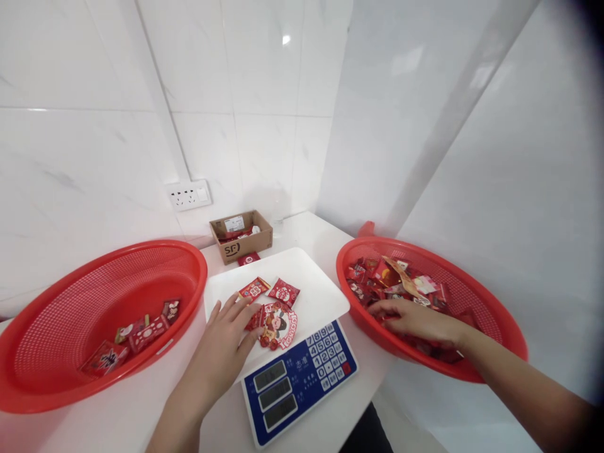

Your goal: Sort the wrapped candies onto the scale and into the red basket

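Observation:
My left hand [225, 336] is over the white weighing tray [314, 277] of a digital scale, fingers spread and the palm down. Beside its fingertips lie a round red-and-white cartoon piece [279, 326], a red packet [255, 288] and another red packet [284, 292]. One more red wrapper is partly hidden by the thumb and fingers. My right hand [415, 321] reaches into the right red basket [507, 333], among a heap of small red snack packets [370, 277]. Its fingers curl down at the pile, and what they grip is hidden.
The scale's blue keypad panel [302, 384] faces me. At left stands another red basket [51, 327] with several packets [148, 333] in it. Behind the tray are an open cardboard box [257, 241] and a red packet [248, 258]. A socket [189, 195] is on the tiled wall.

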Tool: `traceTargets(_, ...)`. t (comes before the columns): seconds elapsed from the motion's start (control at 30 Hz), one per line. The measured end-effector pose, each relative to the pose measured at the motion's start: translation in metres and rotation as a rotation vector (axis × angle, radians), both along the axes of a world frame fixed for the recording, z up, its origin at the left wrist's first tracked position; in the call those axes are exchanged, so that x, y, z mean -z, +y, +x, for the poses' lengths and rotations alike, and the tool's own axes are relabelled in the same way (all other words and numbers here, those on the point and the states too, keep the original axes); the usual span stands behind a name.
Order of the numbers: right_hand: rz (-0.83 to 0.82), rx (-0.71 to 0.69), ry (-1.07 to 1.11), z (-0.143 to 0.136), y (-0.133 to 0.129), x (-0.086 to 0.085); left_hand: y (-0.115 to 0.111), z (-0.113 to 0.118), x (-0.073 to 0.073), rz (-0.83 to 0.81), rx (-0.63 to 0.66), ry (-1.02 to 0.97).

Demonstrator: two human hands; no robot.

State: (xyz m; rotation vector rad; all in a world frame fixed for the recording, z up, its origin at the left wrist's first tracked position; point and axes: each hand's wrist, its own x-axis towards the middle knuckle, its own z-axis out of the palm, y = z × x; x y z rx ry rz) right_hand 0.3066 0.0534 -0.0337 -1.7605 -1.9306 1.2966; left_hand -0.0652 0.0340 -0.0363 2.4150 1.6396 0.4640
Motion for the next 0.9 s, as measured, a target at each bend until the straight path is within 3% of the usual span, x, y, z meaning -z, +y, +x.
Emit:
traceTargets(0.2,0.289,0.185,-0.208,0.004,0.010,0.001,0.000,-0.002,0.001,-0.005,0.013,0.006)
traceTargets(0.4,0.516,0.389,-0.168,-0.007,0.016,-0.016,0.000,-0.002,-0.001,-0.005,0.000,0.006)
traceTargets(0.57,0.556,0.468,0.068,-0.013,0.023,-0.010,0.002,-0.004,0.004,0.041,-0.001,-0.007)
traceTargets(0.77,0.585,0.491,0.029,-0.007,0.024,-0.003,0.010,-0.010,0.021,0.123,0.021,-0.031)
traceTargets(0.9,0.605,0.504,-0.037,-0.007,0.022,-0.008,0.010,-0.011,0.022,0.125,0.028,-0.016)
